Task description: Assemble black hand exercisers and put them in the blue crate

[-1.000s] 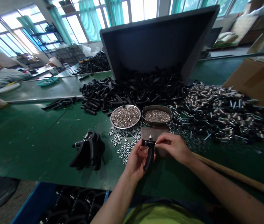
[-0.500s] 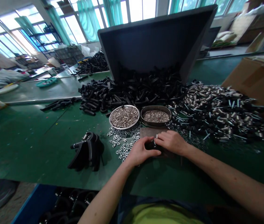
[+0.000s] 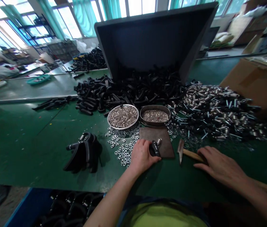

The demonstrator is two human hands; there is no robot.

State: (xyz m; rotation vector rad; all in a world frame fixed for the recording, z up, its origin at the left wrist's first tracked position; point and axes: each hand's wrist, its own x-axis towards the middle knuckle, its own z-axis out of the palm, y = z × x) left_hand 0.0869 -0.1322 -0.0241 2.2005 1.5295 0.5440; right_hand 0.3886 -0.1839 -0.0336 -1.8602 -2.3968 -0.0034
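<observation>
My left hand [image 3: 143, 156] is closed around a small black part [image 3: 155, 148], resting on a square metal plate [image 3: 167, 148]. A silvery coiled or threaded piece [image 3: 159, 141] sticks up from that part. To the right, a hammer [image 3: 190, 154] with a wooden handle lies on the green table, its head beside the plate. My right hand [image 3: 216, 162] is over the handle, thumb and fingers apart on either side of it. Whether the palm touches the wood is hidden.
A round dish of small metal pins [image 3: 123, 117] and an oval tin of small metal pieces [image 3: 155, 116] stand behind the plate. Loose nuts [image 3: 124, 154] lie left. Black curved parts [image 3: 83, 153] stand farther left. Mixed metal fittings [image 3: 218, 110] are heaped right, before a cardboard box [image 3: 253, 82].
My right hand has left the black part and moved right to the hammer handle. My left hand stays at the plate with the part. The view has shifted slightly.
</observation>
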